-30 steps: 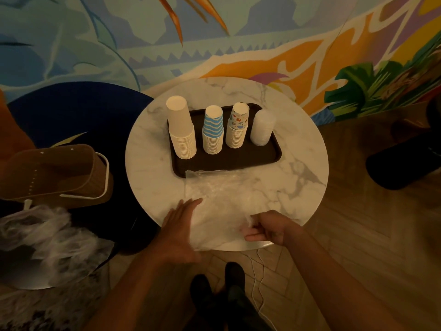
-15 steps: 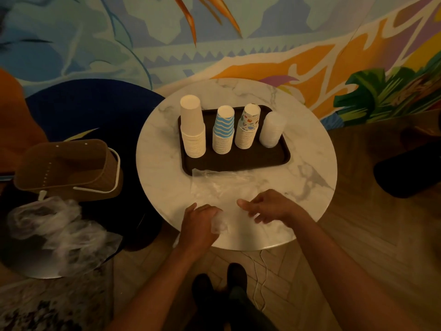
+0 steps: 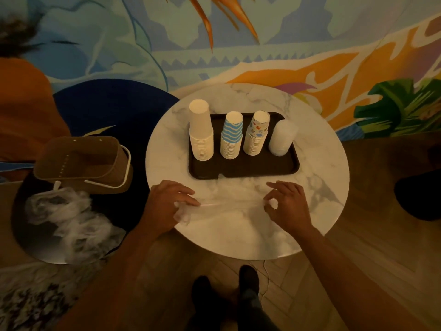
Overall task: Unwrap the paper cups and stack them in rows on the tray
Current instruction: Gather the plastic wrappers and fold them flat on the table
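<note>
A dark tray on the round marble table carries a row of upside-down cup stacks: plain cream, blue-striped, printed and clear plastic. A clear plastic wrapper lies in front of the tray, pulled flat between my hands. My left hand grips its bunched left end. My right hand pinches its right end between thumb and forefinger.
A brown basket with white handles sits on a low round surface at the left. Crumpled clear wrappers lie in front of it. My feet stand below the table's near edge. A dark object lies at the right.
The wrapper was spread wide a second ago; my hands have gathered it and moved apart, stretching it sideways. The view has shifted left and closer to the table.
</note>
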The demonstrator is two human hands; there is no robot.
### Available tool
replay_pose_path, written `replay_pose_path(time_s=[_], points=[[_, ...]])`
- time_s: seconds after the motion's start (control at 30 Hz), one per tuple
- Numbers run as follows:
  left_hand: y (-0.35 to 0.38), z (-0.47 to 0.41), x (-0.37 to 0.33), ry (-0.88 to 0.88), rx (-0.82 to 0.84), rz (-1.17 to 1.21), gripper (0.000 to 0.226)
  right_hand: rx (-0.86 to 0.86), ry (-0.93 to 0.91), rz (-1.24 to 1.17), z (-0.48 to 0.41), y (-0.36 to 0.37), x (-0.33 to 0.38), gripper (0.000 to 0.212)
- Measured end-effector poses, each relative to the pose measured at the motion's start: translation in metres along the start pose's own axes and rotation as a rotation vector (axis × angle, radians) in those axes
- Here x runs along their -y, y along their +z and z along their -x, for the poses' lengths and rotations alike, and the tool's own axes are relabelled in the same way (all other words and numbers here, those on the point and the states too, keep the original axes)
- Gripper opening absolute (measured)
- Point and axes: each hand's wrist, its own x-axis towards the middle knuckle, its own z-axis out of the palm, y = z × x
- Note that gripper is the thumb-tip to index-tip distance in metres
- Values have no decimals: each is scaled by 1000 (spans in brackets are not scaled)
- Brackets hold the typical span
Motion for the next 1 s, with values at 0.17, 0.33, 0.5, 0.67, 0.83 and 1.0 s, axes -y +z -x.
replay_pose_path(time_s=[0.17,0.33,0.5,0.67,0.83,1.0], points=[[11,4,-18,-117,-262,-152,15,-223,-102,-48,6,-32,-37,17],[55,14,-40,-126,-350,-104,12,28,-511,-3,37,-22,-54,19],[110,39,-26,-261,-128,-120,28,331,-653,17,55,6,-75,30],[129,50,-28,-483,62,-94,48,572,-630,130,47,21,-82,80],[116,57,-21,-636,131,78,33,651,-436,-19,26,24,-90,117],[99,29,-29,-936,50,282,19,669,-298,-187,16,29,-96,129]])
